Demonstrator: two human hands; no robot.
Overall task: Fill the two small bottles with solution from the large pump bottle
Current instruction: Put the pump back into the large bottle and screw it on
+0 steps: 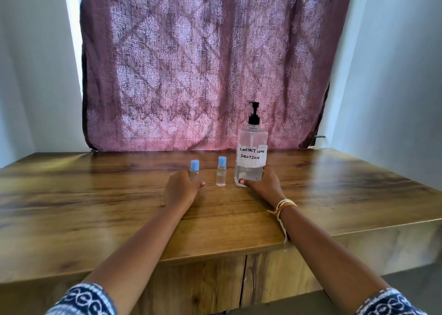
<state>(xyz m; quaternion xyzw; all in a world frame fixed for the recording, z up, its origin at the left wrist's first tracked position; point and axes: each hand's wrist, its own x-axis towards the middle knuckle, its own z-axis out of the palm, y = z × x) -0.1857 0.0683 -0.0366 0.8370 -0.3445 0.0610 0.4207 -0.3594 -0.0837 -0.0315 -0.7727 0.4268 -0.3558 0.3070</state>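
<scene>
The left hand (180, 189) has its fingers (199, 184) curled round the lower body of one small bottle (194, 170), which stands upright on the table (119, 207); its blue cap (194, 165) shows above the hand. The right hand (263, 184) grips the base of the pump bottle (251, 152), thumb (244, 182) lying across the front near the bottom, the other fingers wrapped round the far right side. That bottle stands upright too, clear, with liquid only in its lower part, a black pump (253, 114) on top and a white label (251, 155) hand-lettered CONTACT LENS SOLUTION.

Between the two hands, apart from both, stands the second small bottle (221, 172), upright, blue cap (222, 160) on, just left of the right thumb and right of the left fingers. Both small bottles are capped.

A bundle of thread bangles (284, 204) sits on the right wrist, a loose end trailing toward the near table edge. Patterned blue and white sleeves (83, 300) show at the bottom corners. Beyond the fingers a purple patterned curtain (203, 63) hangs behind the table's far edge
</scene>
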